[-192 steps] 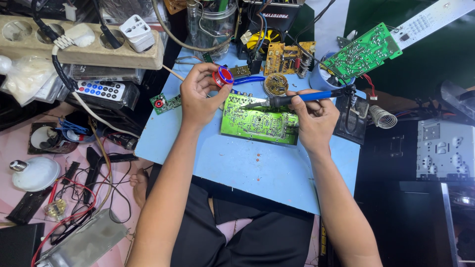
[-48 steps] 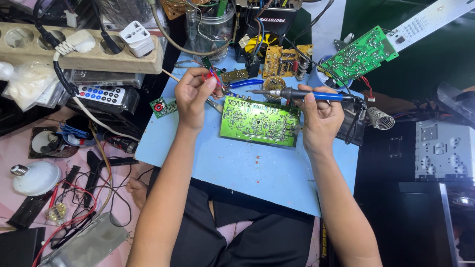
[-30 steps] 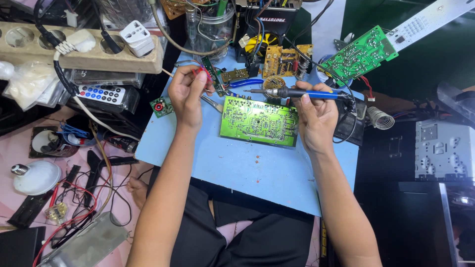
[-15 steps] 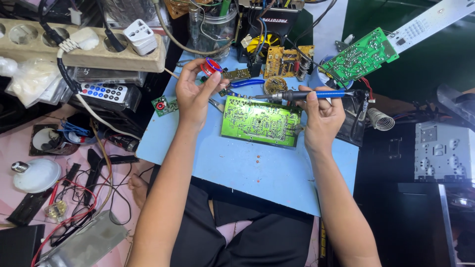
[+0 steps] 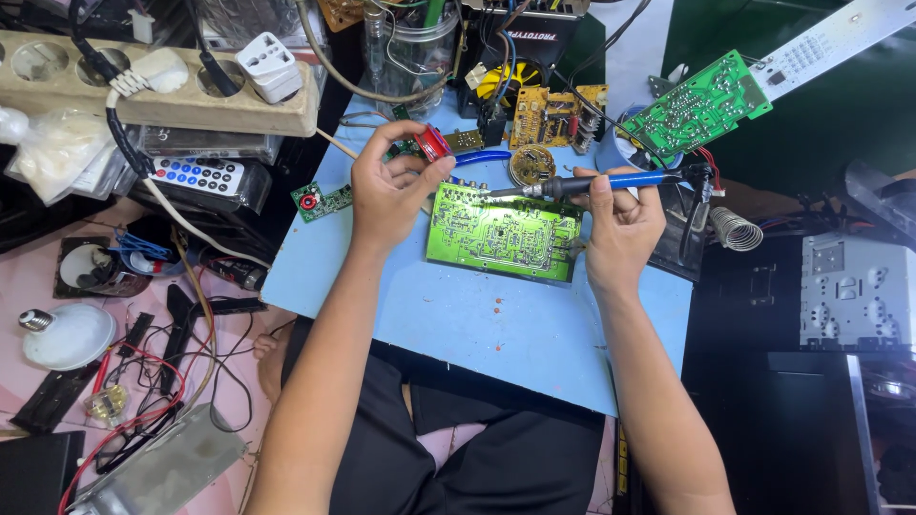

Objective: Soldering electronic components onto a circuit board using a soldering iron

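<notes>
Cluttered electronics fill the head view: a blue bench [image 5: 496,324] lies across the person's lap, with pink floor to the left strewn with wires, a white bulb [image 5: 67,336] and a remote control [image 5: 196,177], and a cream power strip [image 5: 162,95] above them.

On the bench a green circuit board [image 5: 504,235] lies flat, solder side up, between the two hands. The right hand [image 5: 622,229] is closed around the blue handle of a soldering iron [image 5: 582,184], held nearly level, its tip reaching left to the board's upper edge, at or just above it. The left hand [image 5: 389,189] is curled just beside the board's left end, fingers pinching a small red spool [image 5: 434,145], probably solder; I cannot tell whether any strand reaches the iron's tip. A small round tin [image 5: 531,164] sits just behind the board, a little green board [image 5: 320,201] lies at the bench's left edge, and a coiled iron stand [image 5: 733,229] is to the right.

As a judgement, soldering on the board looks under way rather than finished: iron and spool are both in hand at the board's top edge, and nothing shows which joints are already done.
</notes>
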